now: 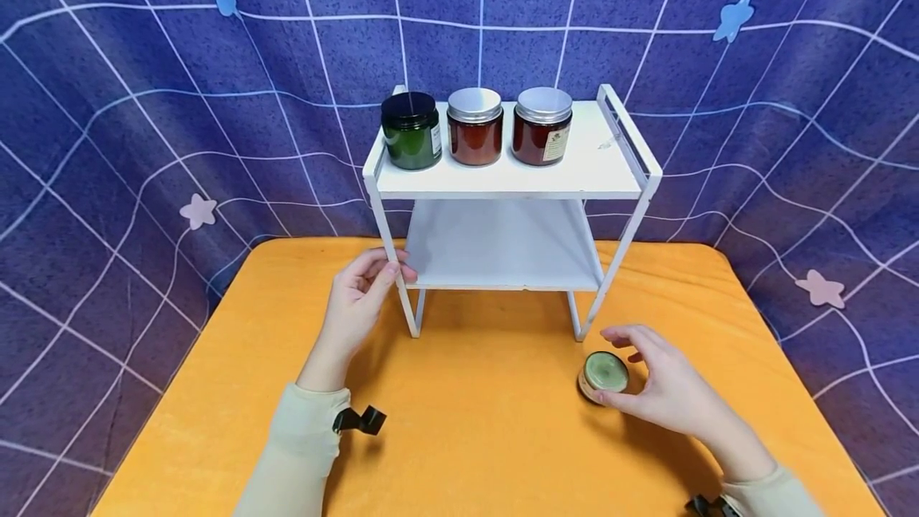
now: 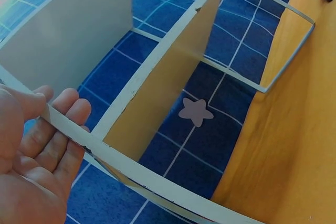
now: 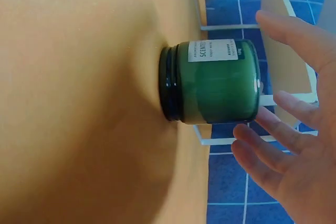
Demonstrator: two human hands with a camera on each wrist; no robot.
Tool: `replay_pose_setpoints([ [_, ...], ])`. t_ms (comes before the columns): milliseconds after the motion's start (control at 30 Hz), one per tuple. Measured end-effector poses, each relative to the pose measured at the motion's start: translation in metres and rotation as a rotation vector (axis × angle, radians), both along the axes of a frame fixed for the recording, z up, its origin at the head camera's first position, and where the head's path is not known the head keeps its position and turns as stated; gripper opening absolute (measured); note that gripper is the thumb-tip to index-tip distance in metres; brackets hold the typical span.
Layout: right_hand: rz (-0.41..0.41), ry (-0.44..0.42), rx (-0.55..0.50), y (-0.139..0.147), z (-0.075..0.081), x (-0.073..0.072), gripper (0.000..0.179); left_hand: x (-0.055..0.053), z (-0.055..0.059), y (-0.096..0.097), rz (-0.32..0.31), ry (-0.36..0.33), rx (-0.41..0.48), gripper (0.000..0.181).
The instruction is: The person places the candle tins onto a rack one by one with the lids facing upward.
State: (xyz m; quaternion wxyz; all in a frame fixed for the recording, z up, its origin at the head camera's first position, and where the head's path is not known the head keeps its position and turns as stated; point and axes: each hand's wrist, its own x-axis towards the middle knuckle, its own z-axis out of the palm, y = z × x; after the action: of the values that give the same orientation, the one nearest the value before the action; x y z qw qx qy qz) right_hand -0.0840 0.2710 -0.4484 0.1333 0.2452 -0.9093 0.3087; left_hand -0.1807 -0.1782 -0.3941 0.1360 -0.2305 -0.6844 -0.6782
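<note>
A white two-tier shelf rack (image 1: 502, 242) stands on the orange cloth. My left hand (image 1: 362, 286) holds its front left leg, the thumb on one side and the fingers behind, as the left wrist view shows with the white frame bar (image 2: 68, 127). At the rack's front right foot, a green glass candle jar (image 3: 220, 82) with a white label stands upside down on its dark lid. My right hand (image 1: 664, 381) is spread around the jar's upturned base; in the right wrist view its fingers look apart from the glass. Whether the thumb touches it, I cannot tell.
On the top tier stand a green jar with a black lid (image 1: 412, 134) and two amber jars with silver lids, one left (image 1: 475, 130) and one right (image 1: 542, 130). The orange cloth (image 1: 488, 421) covers the table. A blue curtain (image 1: 459, 38) hangs behind and along both sides.
</note>
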Motion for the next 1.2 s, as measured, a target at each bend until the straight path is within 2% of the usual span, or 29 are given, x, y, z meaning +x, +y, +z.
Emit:
replay_pose_setpoints([
  [267, 0.007, -0.014, -0.05, -0.001, -0.014, -0.004, 0.08, 0.0, -0.001, -0.001, 0.005, 0.003, -0.012, 0.021],
  [567, 0.022, -0.037, -0.05, -0.004, -0.025, -0.004, 0.077, -0.001, -0.002, -0.002, 0.004, 0.002, -0.022, 0.021],
  [900, 0.018, -0.128, -0.097, -0.001, -0.035, -0.006, 0.077, 0.0, -0.002, -0.002, 0.035, 0.003, -0.043, 0.021],
  [1100, 0.017, -0.195, -0.157, 0.003, -0.039, -0.007, 0.078, -0.001, -0.002, -0.001, 0.025, 0.003, -0.019, 0.022],
  [1200, 0.019, -0.198, -0.155, 0.005, -0.04, -0.007, 0.08, -0.001, -0.003, 0.0, 0.021, 0.005, -0.012, 0.022],
])
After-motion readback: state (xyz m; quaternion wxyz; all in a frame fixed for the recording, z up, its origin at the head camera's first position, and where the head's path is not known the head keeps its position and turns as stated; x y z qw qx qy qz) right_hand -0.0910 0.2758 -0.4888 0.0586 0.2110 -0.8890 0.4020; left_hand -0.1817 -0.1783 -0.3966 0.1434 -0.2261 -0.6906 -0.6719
